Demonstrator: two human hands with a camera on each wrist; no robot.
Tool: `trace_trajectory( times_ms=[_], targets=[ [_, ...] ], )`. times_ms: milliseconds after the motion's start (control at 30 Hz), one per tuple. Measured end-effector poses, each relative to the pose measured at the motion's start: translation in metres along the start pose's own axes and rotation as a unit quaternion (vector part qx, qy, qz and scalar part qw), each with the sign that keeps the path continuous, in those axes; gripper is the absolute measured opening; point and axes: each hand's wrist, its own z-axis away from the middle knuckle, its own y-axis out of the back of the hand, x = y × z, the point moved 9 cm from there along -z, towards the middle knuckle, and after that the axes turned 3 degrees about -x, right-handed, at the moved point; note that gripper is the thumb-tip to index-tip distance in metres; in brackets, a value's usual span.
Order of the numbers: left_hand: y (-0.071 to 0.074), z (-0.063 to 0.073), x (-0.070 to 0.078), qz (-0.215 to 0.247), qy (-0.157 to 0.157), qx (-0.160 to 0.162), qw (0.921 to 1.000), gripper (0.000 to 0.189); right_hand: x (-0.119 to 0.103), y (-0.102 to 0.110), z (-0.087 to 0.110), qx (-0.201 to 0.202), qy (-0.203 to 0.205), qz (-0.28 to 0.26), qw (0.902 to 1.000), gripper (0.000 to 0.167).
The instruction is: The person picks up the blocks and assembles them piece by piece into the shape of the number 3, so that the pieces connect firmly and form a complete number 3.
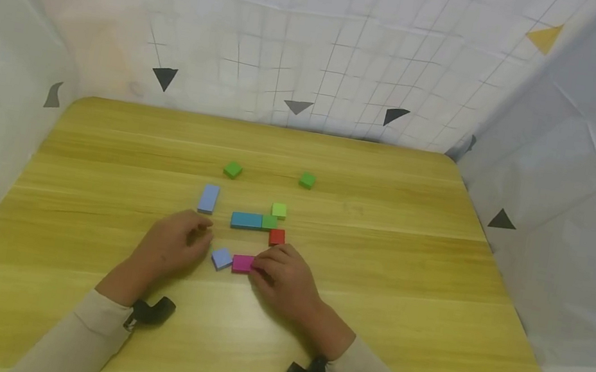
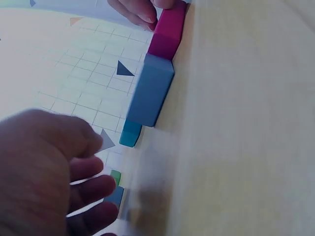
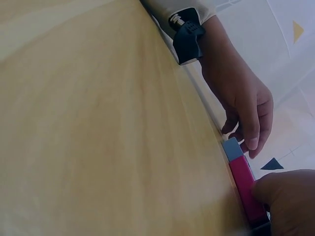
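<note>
At the near side of the block group, my right hand point(image 1: 285, 281) pinches the right end of a magenta block point(image 1: 243, 264). In the right wrist view its thumb point(image 3: 288, 196) lies against the long side of that block. A small light-blue block point(image 1: 222, 258) sits turned at an angle, its corner at the magenta block's left end. Just left of it, my left hand point(image 1: 177, 245) hovers with loosely bent fingers and nothing between them. The left wrist view shows the magenta block point(image 2: 168, 32) end to end with the light-blue one point(image 2: 151, 91).
Beyond the hands lie a long blue block point(image 1: 246, 221) joined to a green one point(image 1: 269, 222), a lime block point(image 1: 279, 211) and a red block point(image 1: 277, 237). Farther off are a long light-blue block point(image 1: 208, 198) and two green blocks point(image 1: 233, 169) on the wooden table point(image 1: 406, 281).
</note>
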Motion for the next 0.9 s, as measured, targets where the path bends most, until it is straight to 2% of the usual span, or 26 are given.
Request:
trace_trajectory(
  times_ms=[233, 633, 900],
  targets=[
    [0.0042, -0.0017, -0.0036, -0.015, -0.003, 0.03, 0.9994, 0.027, 0.0015, -0.0032, 0.0004, -0.008, -0.003, 0.006, 0.9999, 0.011],
    [0.0021, -0.0036, -0.0091, -0.024, 0.004, 0.036, 0.999, 0.027, 0.0017, -0.0024, 0.0006, -0.006, -0.003, 0.007, 0.9999, 0.012],
    [-0.0022, -0.0049, -0.0071, -0.013, -0.003, 0.033, 0.9994, 0.026, 0.0007, -0.0018, 0.0015, -0.003, 0.004, 0.003, 1.0, 0.011]
  ],
)
